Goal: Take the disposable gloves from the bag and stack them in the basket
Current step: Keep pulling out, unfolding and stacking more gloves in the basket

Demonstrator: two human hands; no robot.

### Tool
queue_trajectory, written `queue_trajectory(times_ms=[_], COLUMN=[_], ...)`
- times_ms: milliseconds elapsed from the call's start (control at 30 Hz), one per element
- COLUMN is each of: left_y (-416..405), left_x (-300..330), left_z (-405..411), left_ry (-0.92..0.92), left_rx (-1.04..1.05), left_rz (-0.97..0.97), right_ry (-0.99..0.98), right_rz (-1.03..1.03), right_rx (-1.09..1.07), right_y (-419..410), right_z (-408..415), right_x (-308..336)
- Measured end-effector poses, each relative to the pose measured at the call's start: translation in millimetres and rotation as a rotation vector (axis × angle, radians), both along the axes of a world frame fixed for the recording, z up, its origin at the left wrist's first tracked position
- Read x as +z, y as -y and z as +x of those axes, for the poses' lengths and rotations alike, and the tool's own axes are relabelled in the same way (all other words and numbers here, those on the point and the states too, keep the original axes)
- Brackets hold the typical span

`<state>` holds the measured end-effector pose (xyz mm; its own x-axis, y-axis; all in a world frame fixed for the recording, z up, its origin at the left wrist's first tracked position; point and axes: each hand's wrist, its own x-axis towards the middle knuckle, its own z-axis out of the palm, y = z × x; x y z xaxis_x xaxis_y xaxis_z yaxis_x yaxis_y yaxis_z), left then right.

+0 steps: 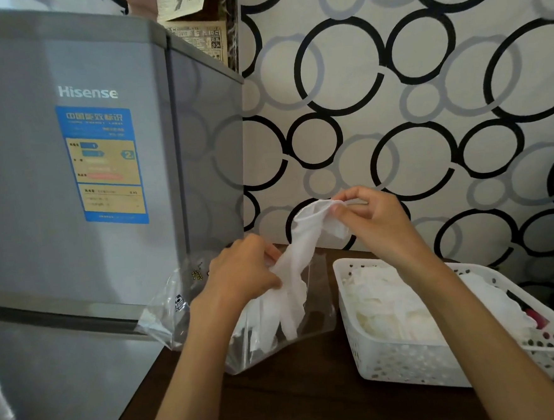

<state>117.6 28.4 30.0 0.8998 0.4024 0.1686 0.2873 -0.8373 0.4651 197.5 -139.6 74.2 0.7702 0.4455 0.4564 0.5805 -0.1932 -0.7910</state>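
Glove [300,257], held up at centre: translucent white, milky, faintly wrinkled. Bag [177,302] at 7 o'clock from it: clear plastic, small black printed mark and a tiny gold-yellow motif near its upper edge. Basket [407,361] at 4 o'clock: white plastic, side walls perforated with rows of small round holes; gloves stacked inside [383,294] pale white to cream; something red and dark shows at its right end. Tabletop [299,401]: dark brown. Fridge [63,77] at 9 to 10 o'clock: silver-grey, white "Hisense" lettering, label [105,166] blue-bordered with yellow and white panels. Wallpaper [424,84] at 1 o'clock: off-white ground, overlapping black and grey rings.
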Motion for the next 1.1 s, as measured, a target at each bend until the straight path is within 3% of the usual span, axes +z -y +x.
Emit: queue_trajectory(times_ms=[233,500,567,767,900,1100], left_y=[-4,1,-7,6,28,22], left_x=[-3,-3,-6,8,2,-12], left_z=[-4,0,1,2,9,22], left_ry=[-0.17,-0.165,-0.146,0.129,-0.042,-0.075], left_rx=[-0.114,-0.281,-0.352,-0.311,-0.483,-0.328], left_rz=[0.024,-0.009,-0.092,-0.439,-0.35,-0.292], right_ry=[0.029,0.037,0.019,-0.134,-0.288,-0.495], right_rz=[0.007,0.19,0.2,0.266,0.287,0.233], right_rx=[0.02,-0.102,-0.135,-0.174,-0.192,0.099], right_y=[-3,-1,5,31,48,70], right_z=[-3,0,2,8,14,22], right_x=[0,2,-1,-21,-32,-23])
